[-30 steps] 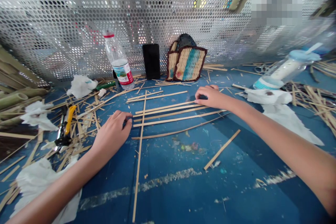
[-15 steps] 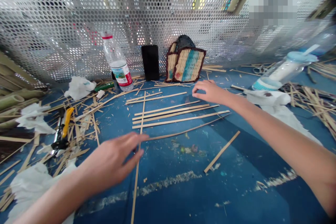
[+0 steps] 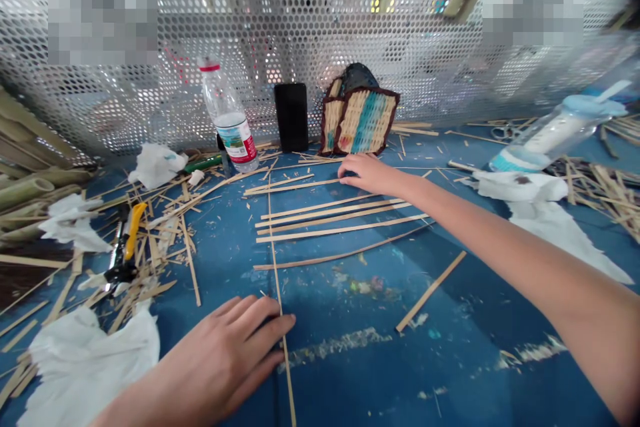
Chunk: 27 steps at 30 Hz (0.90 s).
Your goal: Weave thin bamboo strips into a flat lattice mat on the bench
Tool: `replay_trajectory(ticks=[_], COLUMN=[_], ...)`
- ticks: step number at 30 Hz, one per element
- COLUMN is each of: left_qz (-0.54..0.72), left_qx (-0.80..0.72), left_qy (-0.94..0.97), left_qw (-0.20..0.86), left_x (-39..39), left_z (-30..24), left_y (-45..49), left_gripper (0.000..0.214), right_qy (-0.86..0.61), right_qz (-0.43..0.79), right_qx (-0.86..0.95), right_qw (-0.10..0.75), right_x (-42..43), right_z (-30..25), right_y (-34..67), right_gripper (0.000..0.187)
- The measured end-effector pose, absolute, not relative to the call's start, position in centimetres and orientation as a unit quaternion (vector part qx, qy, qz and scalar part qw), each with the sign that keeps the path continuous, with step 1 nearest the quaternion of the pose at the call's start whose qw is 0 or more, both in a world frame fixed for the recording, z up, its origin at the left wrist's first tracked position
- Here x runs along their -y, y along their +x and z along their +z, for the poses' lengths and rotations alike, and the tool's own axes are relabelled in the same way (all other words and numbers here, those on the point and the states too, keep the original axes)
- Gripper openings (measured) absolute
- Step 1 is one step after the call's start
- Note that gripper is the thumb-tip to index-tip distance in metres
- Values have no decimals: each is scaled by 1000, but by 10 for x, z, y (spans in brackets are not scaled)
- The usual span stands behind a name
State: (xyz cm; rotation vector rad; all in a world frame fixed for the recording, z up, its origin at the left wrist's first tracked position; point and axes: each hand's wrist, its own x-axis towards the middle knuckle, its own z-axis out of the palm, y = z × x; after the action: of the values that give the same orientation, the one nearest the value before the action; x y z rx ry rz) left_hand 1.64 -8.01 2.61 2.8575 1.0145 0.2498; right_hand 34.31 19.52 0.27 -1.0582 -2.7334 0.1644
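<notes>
My left hand (image 3: 240,350) lies low on the blue table, fingers stretched out and apart. Its index fingertip rests across a long thin bamboo strip (image 3: 274,267) that runs toward me. Farther off, my right hand (image 3: 373,175) has thumb and index finger closed at the right end of a pale bamboo strip (image 3: 300,185). Between the hands, several bamboo strips (image 3: 320,233) lie crosswise by the long one, roughly parallel. Nearest me among these is a darker, curved strip (image 3: 335,257). A short bamboo strip (image 3: 431,290) lies alone at the right.
A water bottle (image 3: 234,127), a black phone (image 3: 291,117) and a woven bamboo piece (image 3: 367,121) stand against the perforated metal screen (image 3: 280,33). Left are a yellow-handled cutter (image 3: 133,230), scraps and tissues (image 3: 95,353). A blue-lidded cup (image 3: 547,137) and tissue (image 3: 565,227) are right.
My left hand has moved toward me and slightly right, and the near end of the long strip has swung right. My right hand has moved left, its fingers closing at a crosswise strip's end.
</notes>
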Motion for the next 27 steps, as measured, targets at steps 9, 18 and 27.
replay_trajectory(ticks=[9,18,27], left_qz=[75,114,102], left_qx=[-328,-455,-455], left_qy=[941,883,885], left_qw=[38,1,-8], left_x=[89,81,79], left_z=[25,14,8], left_y=[18,8,12], left_gripper=[46,54,55], right_qy=[-348,-353,-381], right_qz=[75,70,76], right_qx=[928,925,913], right_qw=[112,124,122], right_x=[-195,-178,-165], right_z=[2,1,-2], right_y=[352,376,379], right_gripper=[21,27,26])
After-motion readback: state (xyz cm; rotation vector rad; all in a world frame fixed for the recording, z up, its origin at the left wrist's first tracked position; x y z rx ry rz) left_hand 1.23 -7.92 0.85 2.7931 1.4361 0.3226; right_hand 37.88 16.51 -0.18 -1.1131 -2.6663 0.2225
